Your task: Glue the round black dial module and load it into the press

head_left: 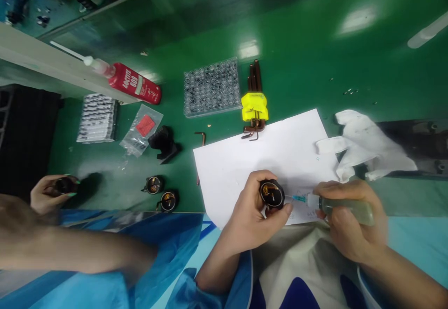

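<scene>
I see my left hand (250,215) with fingers curled tight around a small round black part with a brassy centre (272,193), over the white paper sheet (266,155). My right hand (345,220) grips a soft greenish dispensing bottle (345,206), blue nozzle touching the part's 3 o'clock edge (dosing looks underway). Two similar black parts (161,193) wait at 9 o'clock, seemingly undone.
</scene>
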A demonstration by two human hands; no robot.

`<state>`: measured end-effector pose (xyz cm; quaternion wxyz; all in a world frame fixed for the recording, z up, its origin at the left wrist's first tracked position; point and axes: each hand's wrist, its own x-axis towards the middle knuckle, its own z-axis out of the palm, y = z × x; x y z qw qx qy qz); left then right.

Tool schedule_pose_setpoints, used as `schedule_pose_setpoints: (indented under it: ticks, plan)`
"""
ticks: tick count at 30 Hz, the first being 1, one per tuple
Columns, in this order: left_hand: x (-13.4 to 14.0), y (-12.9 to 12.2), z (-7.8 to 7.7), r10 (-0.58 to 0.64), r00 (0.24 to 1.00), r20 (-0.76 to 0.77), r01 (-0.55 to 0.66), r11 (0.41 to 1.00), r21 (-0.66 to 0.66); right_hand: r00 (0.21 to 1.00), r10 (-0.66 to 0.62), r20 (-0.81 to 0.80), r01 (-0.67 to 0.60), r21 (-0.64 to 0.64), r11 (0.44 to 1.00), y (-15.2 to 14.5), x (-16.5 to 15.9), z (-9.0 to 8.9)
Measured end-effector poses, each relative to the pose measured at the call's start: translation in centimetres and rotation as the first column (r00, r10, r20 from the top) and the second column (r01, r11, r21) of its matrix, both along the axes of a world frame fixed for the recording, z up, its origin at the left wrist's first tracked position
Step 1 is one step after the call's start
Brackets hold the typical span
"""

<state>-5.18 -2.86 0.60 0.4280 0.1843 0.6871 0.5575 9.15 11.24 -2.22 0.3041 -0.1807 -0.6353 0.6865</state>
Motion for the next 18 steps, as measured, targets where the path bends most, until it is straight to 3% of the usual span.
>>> schedule_pose_setpoints:
  ticks: [18]
  plan:
    - [0.03, -0.04, -0.09, -0.020, 1.000, -0.015, 0.021, 0.999, 0.034, 0.999, 0.048, -0.013, -0.048, 0.007, 0.999, 0.07, -0.31, 0.18]
